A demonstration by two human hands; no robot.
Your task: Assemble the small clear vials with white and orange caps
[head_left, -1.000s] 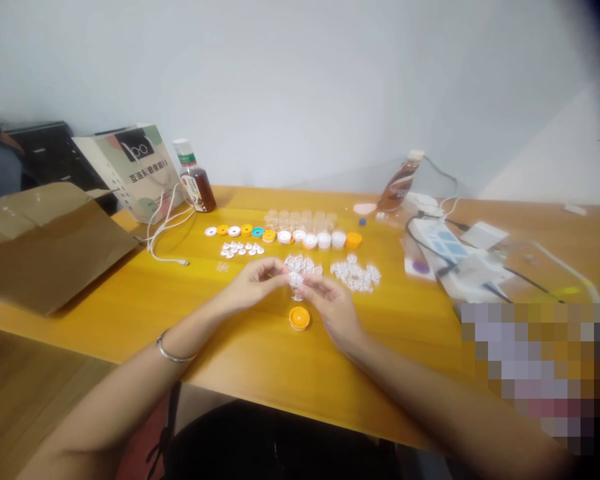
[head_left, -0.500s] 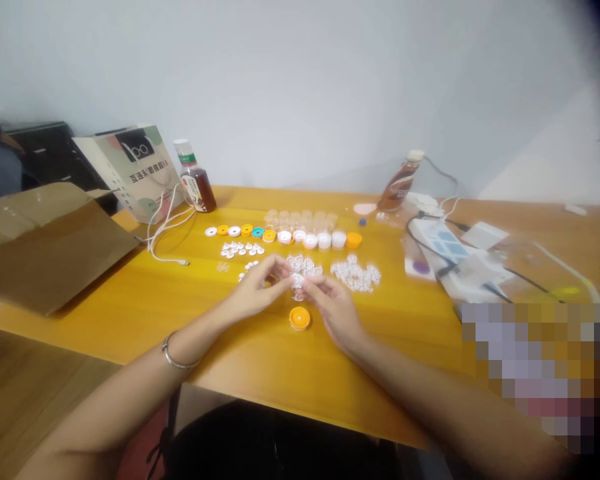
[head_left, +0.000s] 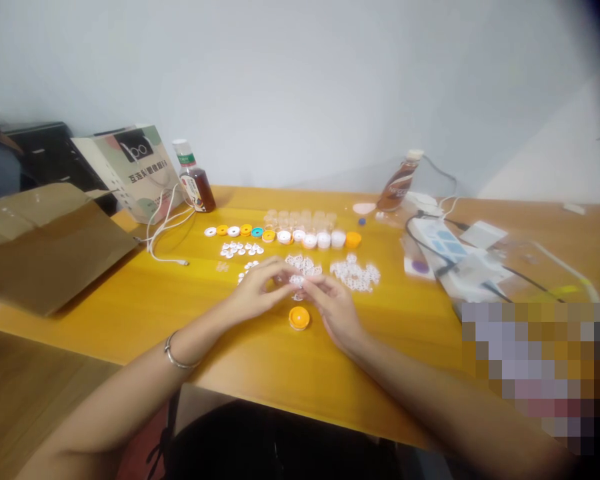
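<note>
My left hand (head_left: pixel 263 288) and my right hand (head_left: pixel 333 308) meet at the middle of the table, fingertips pinched on a small white plastic piece (head_left: pixel 297 281). Its exact shape is partly covered by the fingers. Just below the hands lies a round orange cap (head_left: pixel 299 319), hollow side up. Behind the fingers is a pile of small white perforated pieces (head_left: pixel 304 265), and a second white pile (head_left: pixel 356 275) lies to the right. Small white round pieces (head_left: pixel 241 250) are scattered beyond my left hand.
A row of white, orange and teal caps (head_left: pixel 269 235) crosses the table, with clear cups (head_left: pixel 300 219) behind. Brown-liquid bottles (head_left: pixel 197 187) (head_left: pixel 399 183) stand at the back. A cardboard box (head_left: pixel 55 247), paper bag (head_left: pixel 140 177) and white cable (head_left: pixel 153 233) are left; a power strip (head_left: pixel 450 260) is right.
Both hands stay nearly in place, still pinching the small white piece, with only slight finger movement. The objects on the table look unmoved.
</note>
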